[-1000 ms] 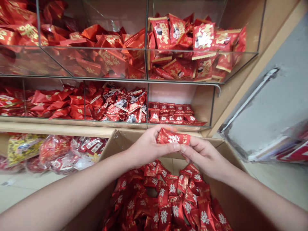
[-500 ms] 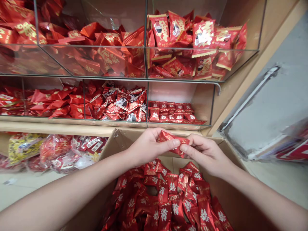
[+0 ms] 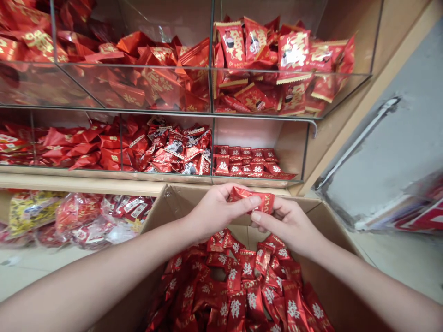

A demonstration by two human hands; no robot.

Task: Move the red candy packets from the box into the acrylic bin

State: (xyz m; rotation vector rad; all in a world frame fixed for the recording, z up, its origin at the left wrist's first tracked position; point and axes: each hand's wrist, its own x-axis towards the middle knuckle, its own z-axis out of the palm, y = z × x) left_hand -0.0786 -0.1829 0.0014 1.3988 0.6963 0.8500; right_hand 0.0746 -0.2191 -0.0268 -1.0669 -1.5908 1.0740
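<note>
Between my two hands is a small red candy packet (image 3: 266, 203) with gold lettering on its wrapper, held above an open cardboard box (image 3: 320, 211). My left hand (image 3: 221, 205) is closed on its left part, the thumb lying across the front. On the right side, my right hand (image 3: 289, 223) pinches the packet's lower right edge with thumb and fingers. Below, the box holds a heap of red candy packets (image 3: 247, 269) with white characters and gold "HAPPY" and "LUCK" print.
Behind the box stands a wooden shelf (image 3: 104, 182) with clear-fronted compartments. Red packets (image 3: 294, 50) fill the upper bins; similar small packets (image 3: 256, 161) stand in rows at lower right. Plastic bags of packets (image 3: 81, 212) lie at left. A grey wall (image 3: 408, 120) is at right.
My right thumb and fingers have shifted left and slightly down along the packet, showing more of its right end. The packet has turned a little; my left hand stays nearly still.
</note>
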